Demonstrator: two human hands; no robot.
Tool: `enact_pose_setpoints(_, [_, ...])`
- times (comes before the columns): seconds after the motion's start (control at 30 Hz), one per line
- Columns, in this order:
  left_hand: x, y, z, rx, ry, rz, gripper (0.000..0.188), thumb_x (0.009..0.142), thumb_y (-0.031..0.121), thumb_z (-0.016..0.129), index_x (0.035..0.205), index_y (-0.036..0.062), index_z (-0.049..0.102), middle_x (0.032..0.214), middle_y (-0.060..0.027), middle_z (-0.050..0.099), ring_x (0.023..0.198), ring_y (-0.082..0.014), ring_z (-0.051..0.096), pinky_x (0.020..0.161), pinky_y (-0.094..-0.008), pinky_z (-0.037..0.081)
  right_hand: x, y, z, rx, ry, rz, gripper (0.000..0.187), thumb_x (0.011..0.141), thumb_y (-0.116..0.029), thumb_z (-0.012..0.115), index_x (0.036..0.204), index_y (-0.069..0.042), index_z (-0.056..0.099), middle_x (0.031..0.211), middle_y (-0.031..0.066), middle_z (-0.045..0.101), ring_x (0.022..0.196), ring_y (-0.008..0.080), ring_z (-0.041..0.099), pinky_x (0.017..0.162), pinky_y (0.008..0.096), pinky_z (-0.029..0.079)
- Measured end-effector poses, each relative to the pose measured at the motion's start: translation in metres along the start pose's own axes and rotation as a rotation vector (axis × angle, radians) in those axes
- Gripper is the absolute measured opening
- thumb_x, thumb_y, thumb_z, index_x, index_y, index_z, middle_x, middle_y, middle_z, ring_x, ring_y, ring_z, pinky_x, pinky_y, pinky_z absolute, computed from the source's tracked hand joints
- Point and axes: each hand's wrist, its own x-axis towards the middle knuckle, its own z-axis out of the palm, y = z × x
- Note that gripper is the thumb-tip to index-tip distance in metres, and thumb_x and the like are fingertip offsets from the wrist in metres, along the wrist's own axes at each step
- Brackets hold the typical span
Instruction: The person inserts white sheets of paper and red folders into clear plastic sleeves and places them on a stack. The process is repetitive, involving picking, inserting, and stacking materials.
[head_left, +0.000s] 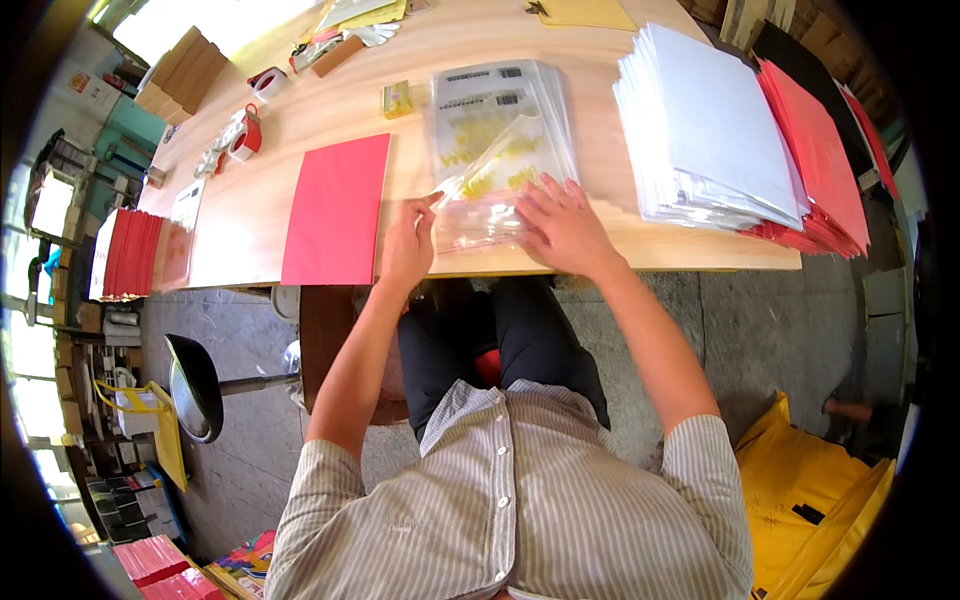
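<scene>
Plastic sleeves (500, 125) lie stacked on surface (340, 105), left grip (411, 238) pinching top one's edge, right grip (568, 228) released, spread flat over it.

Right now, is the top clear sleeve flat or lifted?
Partly lifted: the clear sleeve slants up on its left side, pinched by the left hand.

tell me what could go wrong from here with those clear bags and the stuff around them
The thin lifted flap at the left hand might crease. The pile of clear bags is fanned unevenly, so it could slide under the right hand. The red sheet lies by the table's front edge and might get knocked off.
</scene>
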Motion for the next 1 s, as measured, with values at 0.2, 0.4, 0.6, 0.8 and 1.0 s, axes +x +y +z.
enact_pose_setpoints(0.2, [0.005,0.018,0.010,0.150,-0.063,0.448,0.010,0.091,-0.003,0.054,0.098,0.0050,0.053,0.129,-0.0116,0.065,0.128,-0.0309,0.057,0.113,-0.0475,0.041,0.037,0.004,0.032,-0.099,-0.191,0.091,0.071,0.097,-0.061,0.044,0.155,-0.021,0.038,0.162,0.0087,0.031,0.152,0.0341,0.018,0.121,0.0614,0.009])
enact_pose_setpoints(0.4, [-0.004,0.020,0.007,0.481,-0.221,0.643,0.007,0.087,0.007,0.061,0.091,0.0062,0.056,0.129,-0.0066,0.064,0.132,-0.0257,0.054,0.121,-0.0495,0.031,0.055,0.014,0.018,0.026,-0.200,0.157,0.062,0.097,-0.048,0.054,0.149,-0.014,0.046,0.160,0.0107,0.034,0.152,0.0341,0.019,0.123,0.0550,0.011])
enact_pose_setpoints(0.6, [-0.025,0.010,0.009,0.498,-0.348,0.609,0.009,0.084,0.004,0.061,0.092,0.0060,0.058,0.132,-0.0070,0.064,0.134,-0.0242,0.052,0.121,-0.0508,0.031,-0.007,0.015,-0.009,0.919,0.164,0.751,0.045,0.101,-0.037,0.056,0.121,0.003,0.064,0.111,0.0174,0.071,0.096,0.0264,0.070,0.079,0.0368,0.056])
enact_pose_setpoints(0.8, [-0.035,0.000,0.013,0.441,-0.377,0.559,0.019,0.089,0.018,0.066,0.100,0.0051,0.058,0.138,-0.0074,0.060,0.136,-0.0253,0.050,0.122,-0.0501,0.028,-0.072,-0.026,-0.018,1.633,-0.075,1.026,0.059,0.104,-0.049,0.048,0.106,0.008,0.066,0.086,0.0180,0.073,0.051,0.0125,0.060,0.038,0.0214,0.035])
enact_pose_setpoints(1.0, [-0.043,0.025,-0.015,0.313,-0.399,0.485,0.050,0.086,0.037,0.073,0.120,0.0039,0.059,0.141,-0.0114,0.056,0.139,-0.0258,0.046,0.123,-0.0512,0.023,-0.066,-0.062,0.010,1.556,0.094,1.168,0.055,0.102,-0.047,0.055,0.100,0.007,0.067,0.078,0.0163,0.072,0.043,0.0099,0.054,0.035,0.0203,0.031])
